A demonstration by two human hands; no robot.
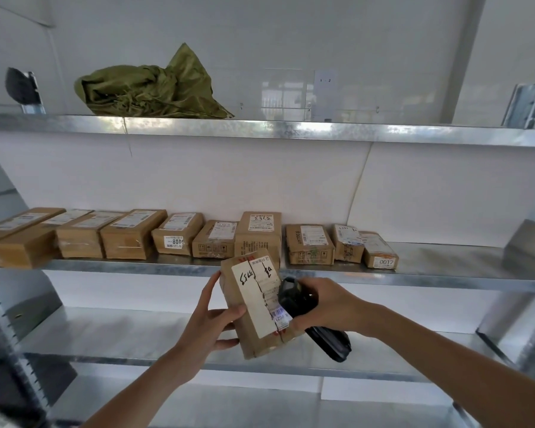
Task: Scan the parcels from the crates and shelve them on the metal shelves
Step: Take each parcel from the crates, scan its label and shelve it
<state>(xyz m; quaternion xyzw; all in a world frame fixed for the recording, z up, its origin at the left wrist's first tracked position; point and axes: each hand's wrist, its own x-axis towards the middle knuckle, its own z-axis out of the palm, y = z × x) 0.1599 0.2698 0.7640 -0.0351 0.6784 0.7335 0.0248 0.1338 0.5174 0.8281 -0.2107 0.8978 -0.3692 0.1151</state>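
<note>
Left hand (212, 319) grips a brown cardboard parcel with a white handwritten label (257, 304), thumb across its front face, fingers wrapped round the left edge and behind. Parcel is held tilted, in the air, in front of and just below the edge of the middle galvanised metal shelf (445, 273).

Right hand (325, 304) is curled round a black handheld barcode scanner (309, 316); scanner head lies against the right side of the parcel's label, where a bluish light patch falls on a small sticker (280, 316).

On the middle shelf: a row of brown cardboard parcels (173, 234) with printed labels, side by side along the back, one taller box (260, 234) standing directly behind the held parcel. Rightmost small parcel is marked 0017 (380, 251).

Top metal shelf (322, 131) carries a crumpled olive-green woven sack (149, 88). Lower metal shelf (121, 335) sits beneath the hands.
</note>
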